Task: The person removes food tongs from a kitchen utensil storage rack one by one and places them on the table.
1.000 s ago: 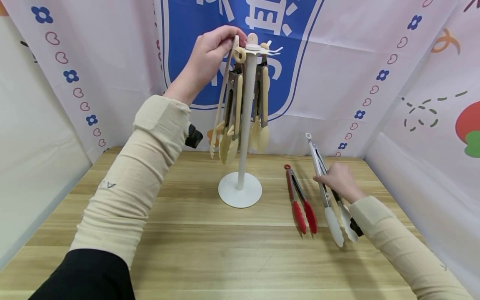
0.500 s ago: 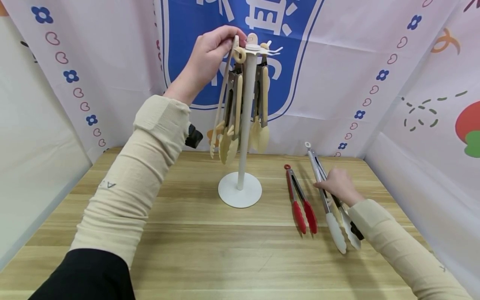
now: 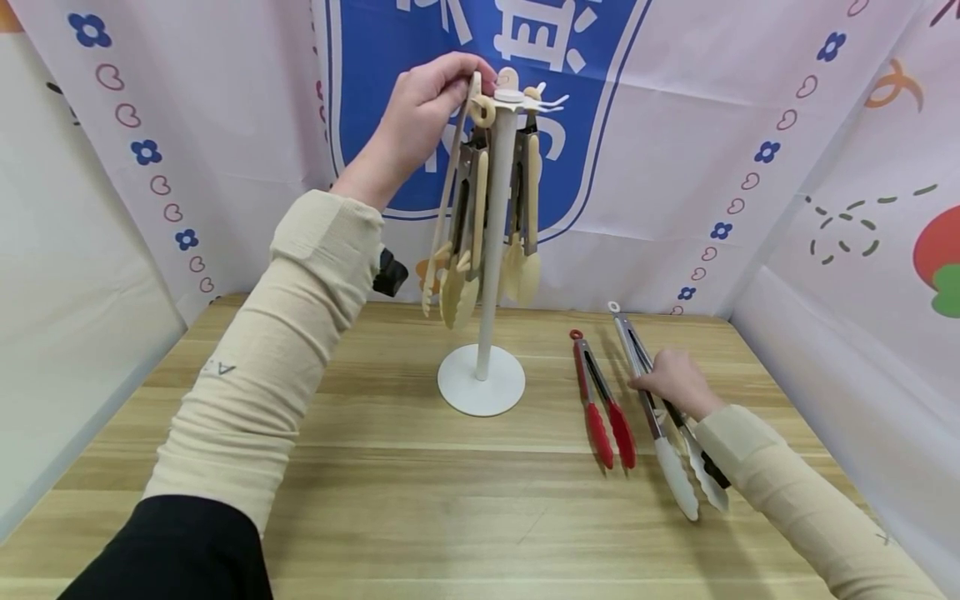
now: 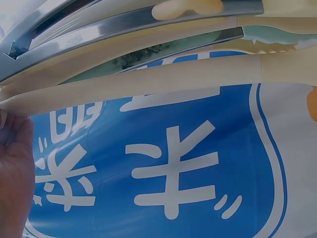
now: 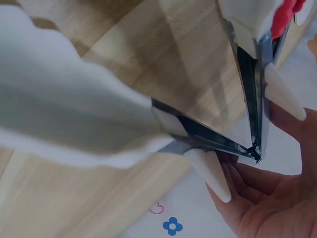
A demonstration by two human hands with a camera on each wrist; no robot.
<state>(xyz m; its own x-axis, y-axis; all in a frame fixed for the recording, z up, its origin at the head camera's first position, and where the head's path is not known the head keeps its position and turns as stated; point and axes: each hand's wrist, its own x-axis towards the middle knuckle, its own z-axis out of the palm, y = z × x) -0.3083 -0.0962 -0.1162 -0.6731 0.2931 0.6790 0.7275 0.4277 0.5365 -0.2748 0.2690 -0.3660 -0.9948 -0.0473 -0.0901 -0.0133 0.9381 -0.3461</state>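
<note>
At the top of a white stand [image 3: 491, 292], my left hand [image 3: 423, 104] pinches the upper end of a slim beige utensil with a scalloped tip [image 3: 443, 212]. That utensil hangs along the stand's left side, beside beige-tipped metal tongs [image 3: 478, 200]. In the left wrist view, part of my left hand [image 4: 15, 168] shows at the handle's end. My right hand [image 3: 678, 383] grips the middle of long metal tongs with white tips [image 3: 677, 483], low over the table's right side. Seen from the right wrist, the white tongs [image 5: 84, 104] have spread arms, with my right hand [image 5: 267, 198] around them.
Red-tipped tongs [image 3: 597, 433] lie on the wooden table [image 3: 360, 483] between the stand and the white tongs. More beige tongs [image 3: 529, 192] hang on the stand's right side, below bare white hooks [image 3: 553, 103]. A printed cloth [image 3: 660, 167] backs the table.
The white tongs and my right hand have moved down, toward the table's front. My left hand stays at the stand's top. The red tongs have not moved.
</note>
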